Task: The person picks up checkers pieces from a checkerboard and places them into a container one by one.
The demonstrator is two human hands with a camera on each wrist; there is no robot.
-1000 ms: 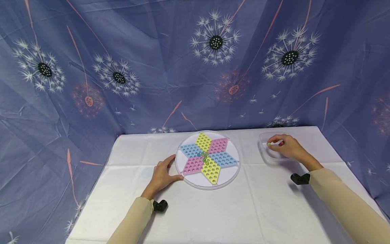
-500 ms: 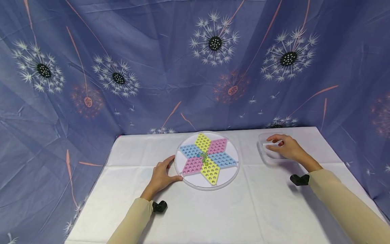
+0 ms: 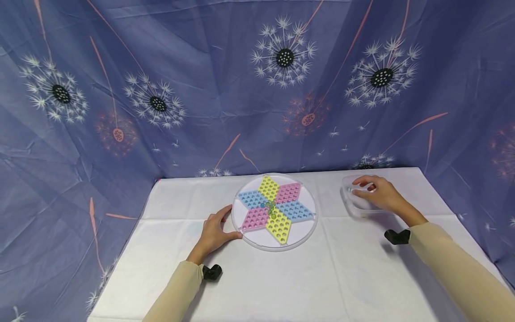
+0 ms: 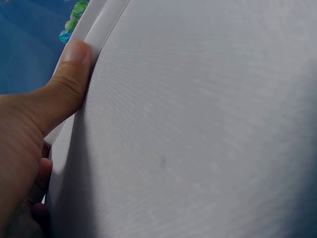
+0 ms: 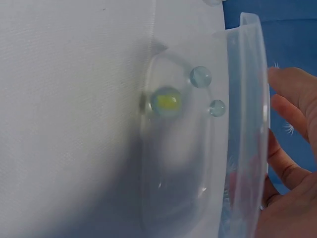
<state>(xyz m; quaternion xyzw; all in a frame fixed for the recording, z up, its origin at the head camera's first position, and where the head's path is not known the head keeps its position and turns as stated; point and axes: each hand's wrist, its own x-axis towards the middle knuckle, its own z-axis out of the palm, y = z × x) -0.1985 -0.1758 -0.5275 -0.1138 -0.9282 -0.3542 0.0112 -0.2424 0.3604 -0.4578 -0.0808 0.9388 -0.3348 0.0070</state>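
My left hand (image 3: 214, 231) lies beside a round Chinese checkers board (image 3: 302, 232), thumb and fingers touching its left rim. In the left wrist view the thumb (image 4: 74, 64) lies straight against the rim. A blue marble (image 3: 263, 205) and several green marbles (image 3: 273, 216) sit near the middle of the star. My right hand (image 3: 380, 194) is over a clear plastic box (image 3: 356, 213), thumb and index finger apart. A pale marble (image 3: 349, 189) shows just beyond the fingertips. Through the box wall the right wrist view shows a yellow-green marble (image 5: 167, 101) and two pale ones (image 5: 200, 77).
A white cloth (image 3: 289, 286) covers the table. Behind it hangs a blue curtain (image 3: 217, 89) with a dandelion print. The box stands to the right of the board, with bare cloth (image 3: 329, 214) between them.
A second ago the right fingertips pinched a green marble; half a second ago it was gone from them. Now a pale marble shows by the fingertips. The left hand stays at the rim.
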